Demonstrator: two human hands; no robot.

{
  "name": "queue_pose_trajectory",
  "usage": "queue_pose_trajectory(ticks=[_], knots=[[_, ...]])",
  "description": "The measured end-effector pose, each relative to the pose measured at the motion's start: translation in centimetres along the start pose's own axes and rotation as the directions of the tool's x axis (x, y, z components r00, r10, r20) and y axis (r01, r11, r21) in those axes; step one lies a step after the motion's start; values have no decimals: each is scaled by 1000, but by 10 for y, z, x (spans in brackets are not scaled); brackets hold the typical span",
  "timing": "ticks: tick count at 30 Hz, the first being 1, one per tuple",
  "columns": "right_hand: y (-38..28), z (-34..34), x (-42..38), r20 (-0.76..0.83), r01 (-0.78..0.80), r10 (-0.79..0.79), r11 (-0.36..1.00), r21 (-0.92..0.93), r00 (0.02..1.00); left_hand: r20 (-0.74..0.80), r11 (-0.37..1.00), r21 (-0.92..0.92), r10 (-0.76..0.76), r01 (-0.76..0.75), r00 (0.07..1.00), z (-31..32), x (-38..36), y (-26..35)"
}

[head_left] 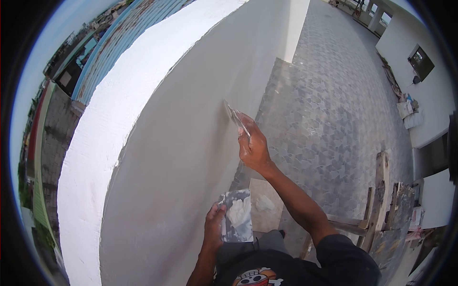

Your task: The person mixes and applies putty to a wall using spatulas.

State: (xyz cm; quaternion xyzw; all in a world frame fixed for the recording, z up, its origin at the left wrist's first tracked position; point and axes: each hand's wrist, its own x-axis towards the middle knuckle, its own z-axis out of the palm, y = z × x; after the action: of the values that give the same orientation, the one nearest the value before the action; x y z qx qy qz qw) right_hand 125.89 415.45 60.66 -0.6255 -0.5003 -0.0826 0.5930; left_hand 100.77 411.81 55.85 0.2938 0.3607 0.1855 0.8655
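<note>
My right hand (254, 145) is closed round a putty knife (234, 116), whose blade edge is at the grey wall (176, 138); whether it touches cannot be told. Lower down, my left hand (214, 224) grips the left edge of a flat rectangular board (245, 231) in front of my body. A lump of white putty (238, 212) lies on the board. White smears mark the fingers of my right hand. The wall's broad top (114, 90) is bright white with a rough edge.
Grey patterned tiles (329, 95) cover the floor right of the wall. A pale square sheet (267, 221) with a white patch lies below the board. A wooden frame (379, 200) stands at lower right. Bags (408, 109) rest by the far white wall. Rooftops (114, 43) lie beyond the left side.
</note>
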Motion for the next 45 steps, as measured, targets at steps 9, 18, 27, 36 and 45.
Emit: queue_pose_trajectory(ticks=[9, 18, 27, 36, 45], knots=[[155, -21, 131, -122, -583, 597, 802, 132, 793, -34, 999, 33, 37, -36, 999, -2, 1, -4], [85, -20, 140, -43, -495, 496, 869, 19, 868, -28, 995, 82, 52, -49, 998, 7, -2, 5], [-3, 4, 53, -104, 73, -72, 997, 11, 992, -31, 993, 104, 51, -47, 998, 6, -1, 5], [69, -30, 116, -158, -365, 372, 928, 71, 915, -7, 995, 85, 49, -48, 999, 10, -5, 8], [54, 7, 127, -184, -119, 115, 993, -13, 976, -25, 997, 74, 32, -30, 999, 7, -2, 4]])
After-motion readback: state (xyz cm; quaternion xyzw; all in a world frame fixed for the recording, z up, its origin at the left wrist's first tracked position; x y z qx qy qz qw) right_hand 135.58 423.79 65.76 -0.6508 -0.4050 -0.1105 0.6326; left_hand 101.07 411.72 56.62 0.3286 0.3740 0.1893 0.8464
